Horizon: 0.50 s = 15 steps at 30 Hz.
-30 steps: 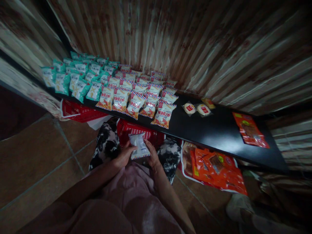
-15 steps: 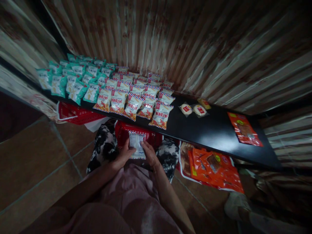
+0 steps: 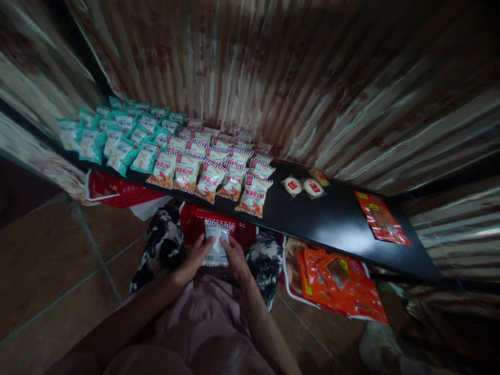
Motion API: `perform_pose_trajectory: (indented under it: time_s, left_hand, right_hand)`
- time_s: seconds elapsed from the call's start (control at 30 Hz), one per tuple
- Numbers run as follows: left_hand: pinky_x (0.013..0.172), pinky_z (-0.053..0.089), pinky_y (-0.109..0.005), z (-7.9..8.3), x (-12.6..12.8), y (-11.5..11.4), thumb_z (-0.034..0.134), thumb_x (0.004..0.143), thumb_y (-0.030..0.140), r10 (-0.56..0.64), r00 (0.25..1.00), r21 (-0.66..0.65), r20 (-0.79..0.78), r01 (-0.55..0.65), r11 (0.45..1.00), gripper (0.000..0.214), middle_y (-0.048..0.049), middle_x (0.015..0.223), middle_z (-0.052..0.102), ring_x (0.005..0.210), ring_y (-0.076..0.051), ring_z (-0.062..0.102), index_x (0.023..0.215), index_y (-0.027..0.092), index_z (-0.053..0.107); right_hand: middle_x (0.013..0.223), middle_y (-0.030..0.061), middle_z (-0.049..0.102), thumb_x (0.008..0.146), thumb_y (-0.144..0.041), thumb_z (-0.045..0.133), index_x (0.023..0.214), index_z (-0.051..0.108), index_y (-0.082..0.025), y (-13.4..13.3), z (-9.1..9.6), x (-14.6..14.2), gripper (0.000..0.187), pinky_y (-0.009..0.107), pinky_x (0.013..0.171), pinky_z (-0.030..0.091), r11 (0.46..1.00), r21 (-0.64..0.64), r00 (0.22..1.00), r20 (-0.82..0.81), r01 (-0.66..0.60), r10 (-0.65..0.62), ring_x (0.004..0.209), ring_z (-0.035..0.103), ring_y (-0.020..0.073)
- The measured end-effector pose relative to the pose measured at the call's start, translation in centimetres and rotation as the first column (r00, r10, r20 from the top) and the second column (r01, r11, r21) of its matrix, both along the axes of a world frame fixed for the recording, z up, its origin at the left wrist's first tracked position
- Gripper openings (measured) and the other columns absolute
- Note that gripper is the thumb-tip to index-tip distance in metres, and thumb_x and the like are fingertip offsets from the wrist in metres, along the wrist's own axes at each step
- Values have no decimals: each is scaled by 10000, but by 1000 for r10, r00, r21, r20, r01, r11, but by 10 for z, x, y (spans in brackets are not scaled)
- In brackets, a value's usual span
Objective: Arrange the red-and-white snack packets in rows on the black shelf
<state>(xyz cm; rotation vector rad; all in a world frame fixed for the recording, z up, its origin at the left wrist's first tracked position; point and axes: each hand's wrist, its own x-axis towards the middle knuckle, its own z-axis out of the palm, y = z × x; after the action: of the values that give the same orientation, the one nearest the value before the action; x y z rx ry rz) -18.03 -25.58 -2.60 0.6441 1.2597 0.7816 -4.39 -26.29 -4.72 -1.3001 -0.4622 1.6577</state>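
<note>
Between my two hands is a snack bag point(image 3: 217, 245), its pale printed back facing up and its striped ends showing. My left hand point(image 3: 198, 253) grips its left side, the thumb lying on top. On the right side my right hand point(image 3: 235, 255) holds it the same way; the fingers beneath are hidden. Just beyond the bag is a red basket point(image 3: 190, 219) between my knees, partly under the shelf's edge. Upright in rows on the black shelf point(image 3: 332, 221) stand several white and orange snack bags point(image 3: 187, 172), the nearest ones just above the basket.
Several teal snack bags point(image 3: 122, 154) fill the shelf's left end. Round wrapped cakes point(image 3: 312, 187) and an orange packet point(image 3: 382, 217) lie farther right. Below are another red basket point(image 3: 113, 188) at left and a basket of orange packets point(image 3: 344, 281) at right. A pleated curtain point(image 3: 250, 62) hangs behind.
The view has tilted slightly, so the shelf sits a little lower in the picture. Both hands still hold the bag, with its printed back now facing up more plainly.
</note>
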Motion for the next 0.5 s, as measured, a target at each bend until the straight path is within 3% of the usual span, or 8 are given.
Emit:
perform_pose_trajectory:
  time_s: [0.2,0.37,0.5]
  left_hand:
    - [779,528,-315,1,2,2,670,741,552,24,1000,-36,-11,-25,999,590,-92,1062,702,941,-247,678,1207,216,539]
    - [735,530,-275,5,4,4,668,730,569,78,996,-61,-48,-81,995,583,-91,1063,698,936,-227,675,1158,188,560]
    - [693,532,-268,4,4,7,686,682,593,66,998,-6,-13,-66,998,589,-65,956,715,843,-215,685,1100,191,586]
  right_hand:
    - [797,25,729,617,-484,774,1057,650,-184,-2,8,-2,547,296,644,522,999,31,999,36,7,-8,726,686,217]
    - [861,39,729,652,-502,751,1093,628,-186,-4,13,-2,557,302,644,521,996,61,996,60,-66,62,748,686,221]
    - [911,58,725,698,-534,703,1096,622,-184,-3,15,-4,537,300,684,521,998,64,1000,2,-26,26,802,685,217]
